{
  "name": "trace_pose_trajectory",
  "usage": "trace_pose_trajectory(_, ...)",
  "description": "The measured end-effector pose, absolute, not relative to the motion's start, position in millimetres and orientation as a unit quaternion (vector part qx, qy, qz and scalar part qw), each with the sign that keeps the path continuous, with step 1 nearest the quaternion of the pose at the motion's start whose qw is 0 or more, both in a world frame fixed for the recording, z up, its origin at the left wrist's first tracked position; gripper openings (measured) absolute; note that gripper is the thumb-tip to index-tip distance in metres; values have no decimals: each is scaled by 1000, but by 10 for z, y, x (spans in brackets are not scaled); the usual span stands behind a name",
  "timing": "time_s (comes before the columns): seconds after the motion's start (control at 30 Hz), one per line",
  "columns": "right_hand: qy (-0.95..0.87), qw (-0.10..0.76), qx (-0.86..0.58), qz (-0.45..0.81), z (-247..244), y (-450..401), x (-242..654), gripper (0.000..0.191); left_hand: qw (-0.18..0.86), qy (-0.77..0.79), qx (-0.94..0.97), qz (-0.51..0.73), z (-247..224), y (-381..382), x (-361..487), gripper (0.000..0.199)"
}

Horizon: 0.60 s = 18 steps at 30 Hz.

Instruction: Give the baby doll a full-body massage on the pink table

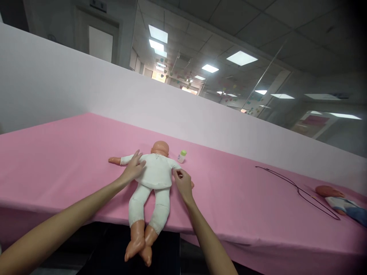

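Gently, 2 hands (134, 167) (182, 181) touch the white-clothed doll (156, 170).

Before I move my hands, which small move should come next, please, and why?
I would probably ease the doll a little farther onto the pink-covered table: its feet extend past the near edge, while your left hand is at one shoulder and your right hand is by the other arm.

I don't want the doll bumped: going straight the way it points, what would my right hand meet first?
Your right hand would probably meet the doll's white sleeve first; depth is unclear, so they may be touching.
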State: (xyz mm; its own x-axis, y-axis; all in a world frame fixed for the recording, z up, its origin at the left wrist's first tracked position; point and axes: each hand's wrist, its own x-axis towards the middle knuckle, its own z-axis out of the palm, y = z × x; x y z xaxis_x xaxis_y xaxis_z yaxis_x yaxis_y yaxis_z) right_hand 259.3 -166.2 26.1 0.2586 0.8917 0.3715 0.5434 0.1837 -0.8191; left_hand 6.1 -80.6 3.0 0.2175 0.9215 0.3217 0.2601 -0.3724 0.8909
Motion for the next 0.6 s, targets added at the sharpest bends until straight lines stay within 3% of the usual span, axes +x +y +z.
trace_pose_trajectory(0.1,-660,483,-563,121,315,-1493,2476,49,300,401,768,399,173,-874,299,64)
trace_pose_trajectory(0.27,-707,389,-553,207,196,-1262,2441,64,213,370,840,334,210,-953,523,56)
trace_pose_trajectory(0.43,-714,373,-544,235,87,-1287,2535,61,235,369,837,328,151,-962,518,45)
trace_pose_trajectory(0.6,-724,368,-527,249,280,-1401,2624,53,256,407,829,287,357,-946,516,29)
